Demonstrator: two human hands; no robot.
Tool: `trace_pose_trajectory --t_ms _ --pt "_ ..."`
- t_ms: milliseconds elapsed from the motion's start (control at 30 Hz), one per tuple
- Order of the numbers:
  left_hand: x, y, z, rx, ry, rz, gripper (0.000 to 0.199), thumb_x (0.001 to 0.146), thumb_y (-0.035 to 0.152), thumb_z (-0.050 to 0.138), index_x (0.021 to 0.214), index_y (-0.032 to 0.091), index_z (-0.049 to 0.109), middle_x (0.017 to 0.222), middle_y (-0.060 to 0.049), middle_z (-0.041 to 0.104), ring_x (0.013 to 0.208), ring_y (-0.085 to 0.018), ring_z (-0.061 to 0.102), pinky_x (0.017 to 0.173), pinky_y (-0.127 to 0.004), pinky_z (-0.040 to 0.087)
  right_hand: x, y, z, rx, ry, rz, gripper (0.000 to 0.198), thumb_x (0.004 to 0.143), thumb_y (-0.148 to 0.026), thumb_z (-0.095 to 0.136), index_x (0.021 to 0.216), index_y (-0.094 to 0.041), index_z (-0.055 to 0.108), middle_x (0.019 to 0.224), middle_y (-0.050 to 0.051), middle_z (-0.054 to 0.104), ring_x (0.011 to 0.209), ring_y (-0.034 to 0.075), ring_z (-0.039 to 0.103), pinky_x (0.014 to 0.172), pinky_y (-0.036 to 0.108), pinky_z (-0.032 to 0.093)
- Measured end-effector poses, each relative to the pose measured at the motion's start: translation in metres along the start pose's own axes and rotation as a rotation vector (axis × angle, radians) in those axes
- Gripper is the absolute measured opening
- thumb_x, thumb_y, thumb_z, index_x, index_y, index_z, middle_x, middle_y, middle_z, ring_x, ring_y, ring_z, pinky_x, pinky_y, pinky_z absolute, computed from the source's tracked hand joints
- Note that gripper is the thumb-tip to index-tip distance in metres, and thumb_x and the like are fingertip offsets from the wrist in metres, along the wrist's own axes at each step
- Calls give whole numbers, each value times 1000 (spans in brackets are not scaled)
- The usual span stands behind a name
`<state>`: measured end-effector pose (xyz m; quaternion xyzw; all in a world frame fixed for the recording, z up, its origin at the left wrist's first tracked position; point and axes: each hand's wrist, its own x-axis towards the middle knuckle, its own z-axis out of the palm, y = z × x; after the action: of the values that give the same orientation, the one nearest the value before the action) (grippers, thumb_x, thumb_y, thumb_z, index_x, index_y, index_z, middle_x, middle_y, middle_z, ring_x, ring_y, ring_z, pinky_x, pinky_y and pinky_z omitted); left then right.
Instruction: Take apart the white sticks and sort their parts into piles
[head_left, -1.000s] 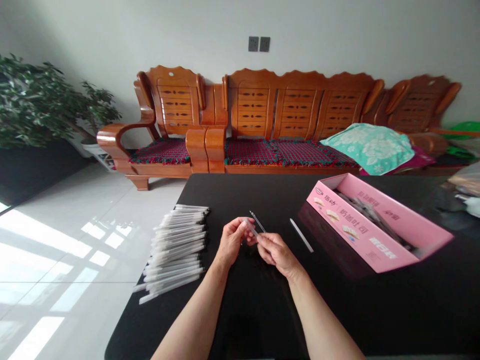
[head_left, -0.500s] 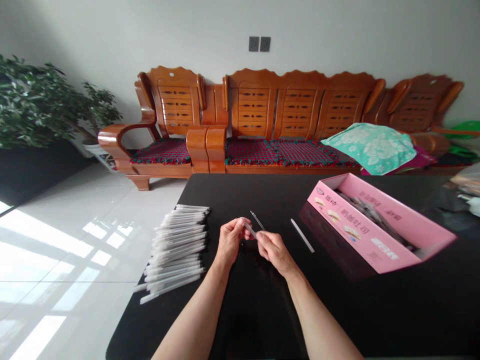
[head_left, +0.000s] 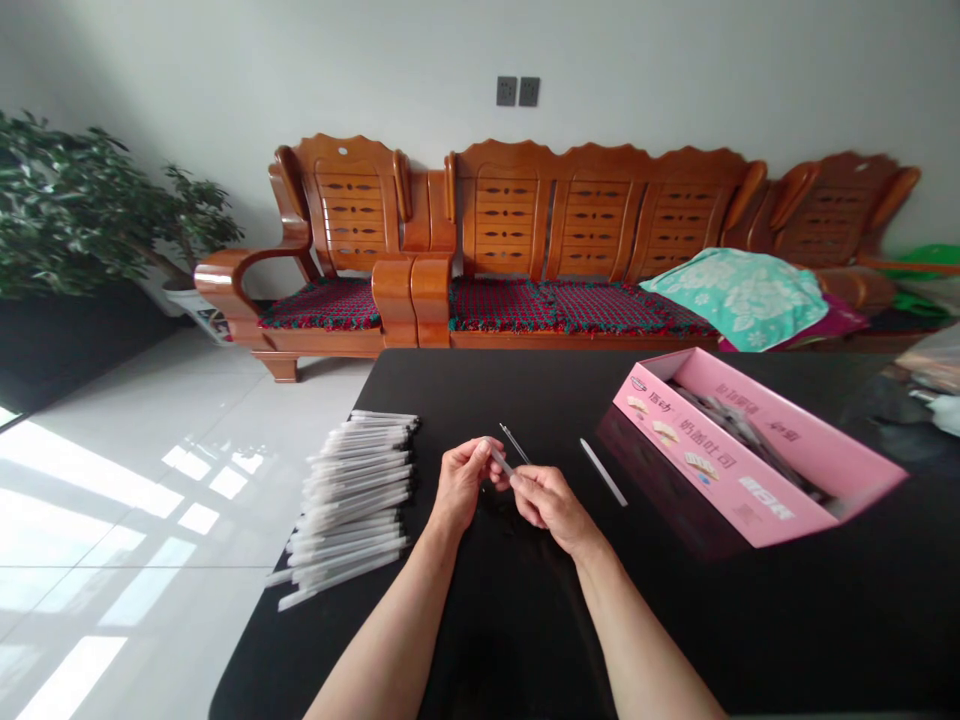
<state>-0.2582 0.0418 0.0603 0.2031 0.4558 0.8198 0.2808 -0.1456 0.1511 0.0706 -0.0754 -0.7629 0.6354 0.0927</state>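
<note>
Over the black table, my left hand (head_left: 463, 483) and my right hand (head_left: 550, 505) pinch a whitish pen barrel (head_left: 501, 461) between them, one at each end. My fingers cover both of its ends. Just beyond the hands, thin pen refills (head_left: 514, 443) lie on the tabletop, partly hidden by my right hand. To the right lies a single white pen barrel (head_left: 604, 472). A stack of translucent white pens (head_left: 352, 500) with dark tips is spread to the left of my left hand.
A long pink box (head_left: 705, 450) holding dark and clear pen parts stands on the black table (head_left: 480, 640) at the right. Plastic bags (head_left: 930, 380) lie at the far right edge. Behind the table is a wooden bench (head_left: 585, 210) with cushions; a potted plant (head_left: 112, 210) stands left.
Both hands stay nearly in place on the pen barrel, with only slight finger movement. The view has shifted very slightly.
</note>
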Motion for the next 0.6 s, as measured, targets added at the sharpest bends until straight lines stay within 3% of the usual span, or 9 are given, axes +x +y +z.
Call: trace_pose_trajectory --t_ms 67,167,233,333,467,600 --pt "0 -2 0 32 29 5 31 83 41 68 87 11 73 60 -1 61 51 -8 53 51 -20 43 0 1 1 -115 45 -49 39 96 -47 41 85 -16 63 50 -6 39 44 9 30 45 22 23" --pt "0 -4 -1 83 118 17 31 82 41 69 85 10 73 61 -2 64 50 -9 55 52 -20 44 -1 1 7 -470 252 -194 36 95 -39 43 76 -16 64 58 0 50 54 10 41 55 24 29" --pt "1 -4 -2 87 140 32 31 82 41 69 85 11 73 61 -2 64 51 -9 55 52 -20 44 0 0 11 -568 315 -239 35 95 -37 43 78 -16 65 63 2 56 59 12 46 59 25 31" --pt "1 -2 -3 62 91 29 31 83 41 68 87 11 73 62 -2 64 52 -8 55 54 -20 44 0 -2 10 -327 227 -156 38 96 -44 42 85 -17 66 57 -1 54 52 10 45 53 23 32" --pt "-1 2 0 19 12 -11 33 82 42 69 90 10 72 65 -4 64 55 -10 57 52 -19 43 1 -2 3 135 61 25 44 94 -53 44 85 -15 63 44 -6 43 37 7 29 39 21 21" --pt "-4 5 4 -25 -33 -36 34 81 41 71 96 10 71 69 -5 66 54 -9 54 51 -20 43 0 2 -1 402 -43 109 40 90 -52 52 86 -13 63 43 -10 34 35 5 18 35 20 14"
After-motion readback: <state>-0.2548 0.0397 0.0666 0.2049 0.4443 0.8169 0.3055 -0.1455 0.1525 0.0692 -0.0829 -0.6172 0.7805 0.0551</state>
